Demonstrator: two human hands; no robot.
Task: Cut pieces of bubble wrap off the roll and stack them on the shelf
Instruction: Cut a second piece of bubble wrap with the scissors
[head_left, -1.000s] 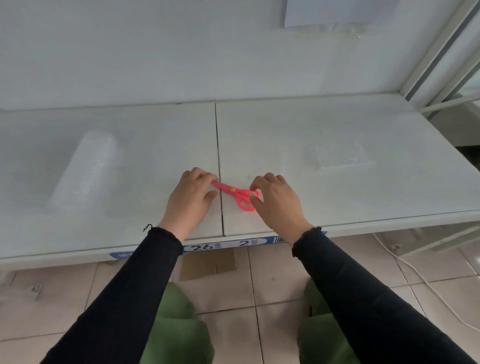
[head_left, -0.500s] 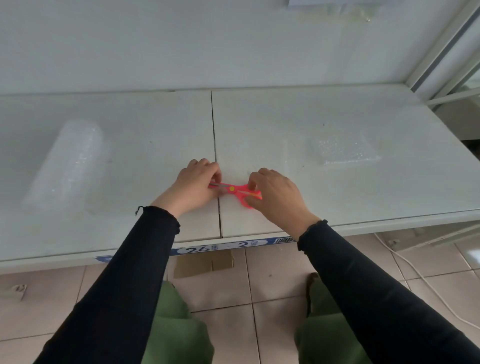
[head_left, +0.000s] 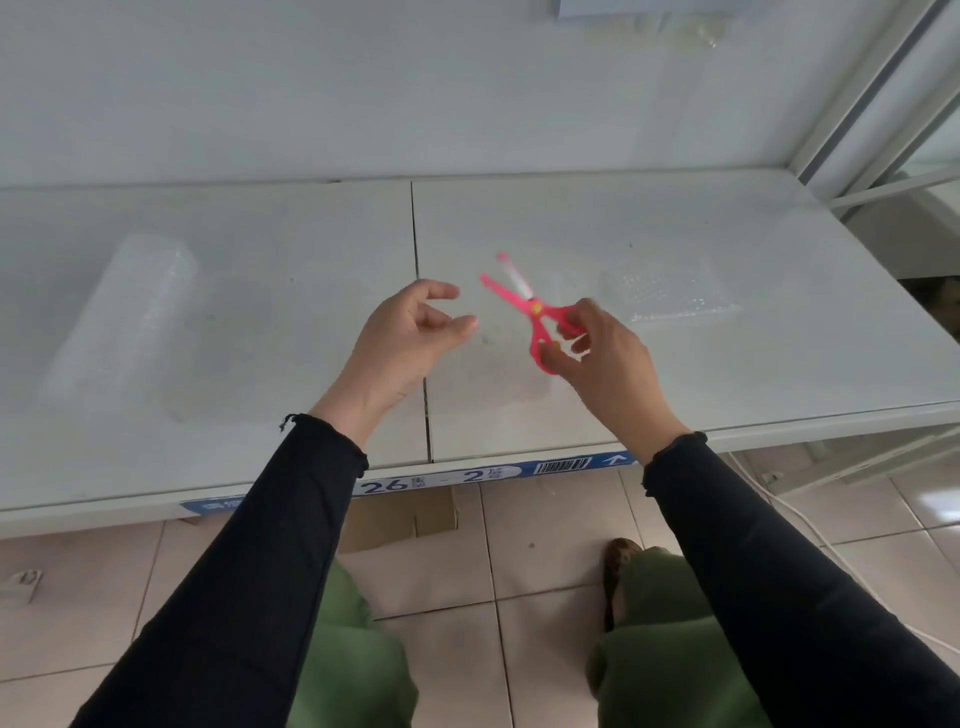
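With the right hand (head_left: 605, 358) holding open pink scissors (head_left: 535, 312) and the left hand (head_left: 405, 338) loosely open and empty, the bubble wrap roll (head_left: 124, 312) looks light, soft and slippery, best pinched at its loose edge.

A plain white wall (head_left: 311, 78) is rising behind a white two-panel shelf (head_left: 675, 223), with a blue label strip (head_left: 467, 474) running along its front edge. Beige floor tiles (head_left: 545, 525) are catching pale light, a white cable (head_left: 810, 525) trailing across them.
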